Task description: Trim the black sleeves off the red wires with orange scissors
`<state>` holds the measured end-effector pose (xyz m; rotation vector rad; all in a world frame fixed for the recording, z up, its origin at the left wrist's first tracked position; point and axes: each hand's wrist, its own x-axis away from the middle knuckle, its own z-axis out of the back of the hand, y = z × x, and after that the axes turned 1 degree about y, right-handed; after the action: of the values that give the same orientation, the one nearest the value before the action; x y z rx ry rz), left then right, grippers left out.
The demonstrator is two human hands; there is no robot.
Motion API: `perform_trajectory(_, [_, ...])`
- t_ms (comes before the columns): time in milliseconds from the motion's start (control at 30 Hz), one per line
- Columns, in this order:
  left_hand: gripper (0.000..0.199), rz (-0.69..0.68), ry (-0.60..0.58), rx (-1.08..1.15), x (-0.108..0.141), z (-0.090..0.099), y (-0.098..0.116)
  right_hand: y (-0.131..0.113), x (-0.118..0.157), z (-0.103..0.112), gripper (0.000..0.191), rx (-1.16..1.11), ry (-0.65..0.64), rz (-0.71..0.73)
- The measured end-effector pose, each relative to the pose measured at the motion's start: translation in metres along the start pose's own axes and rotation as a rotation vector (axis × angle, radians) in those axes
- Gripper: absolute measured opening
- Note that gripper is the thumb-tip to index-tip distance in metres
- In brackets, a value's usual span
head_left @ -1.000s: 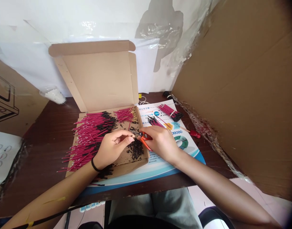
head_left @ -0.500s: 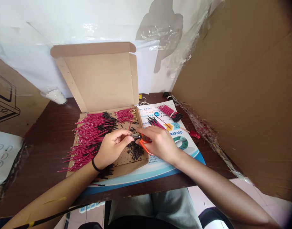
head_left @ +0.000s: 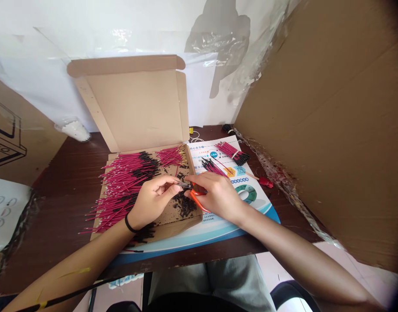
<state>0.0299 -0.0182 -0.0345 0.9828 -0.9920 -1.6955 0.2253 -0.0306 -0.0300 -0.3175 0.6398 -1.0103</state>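
My right hand [head_left: 216, 193] is closed around orange-handled pliers [head_left: 199, 200], whose short grey jaws point left. My left hand [head_left: 156, 197] pinches thumb and fingertips together right at those jaws. What it holds there is too small and hidden to make out. Both hands are above an open cardboard box [head_left: 173, 227]. Red wires with black ends [head_left: 121, 190] fill the box's left side. A smaller pile of red wires with gold-coloured tips [head_left: 169, 157] lies at its back right. Black scraps [head_left: 186, 206] are scattered on the box floor beneath the hands.
On a printed sheet [head_left: 262, 212] right of the box lie loose red wires [head_left: 213, 168] and a tied wire bundle [head_left: 233, 152]. A red-ended tool [head_left: 265, 182] lies farther right. A cup of white bits [head_left: 75, 130] stands back left. Cardboard walls [head_left: 331, 130] flank the table.
Almost nothing differs. Both hands and the pliers keep their places, while the view shifts very slightly.
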Motion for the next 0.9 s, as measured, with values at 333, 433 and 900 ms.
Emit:
perform_trajectory(333, [0.017,0.013,-0.006,0.009,0.0001,-0.0008,0.0025,0.0007,0.0005,0.0023,0.028,0.06,-0.042,0.013])
perform_trajectory(433, [0.017,0.015,-0.013,-0.039,0.0004,0.0,0.0025,0.0031,0.0005,0.0036,0.028,0.111,-0.059,0.048])
perform_trajectory(900, [0.02,0.023,-0.052,-0.022,0.0009,0.0004,-0.0031,0.0053,0.0011,0.0009,0.025,0.111,-0.015,-0.016])
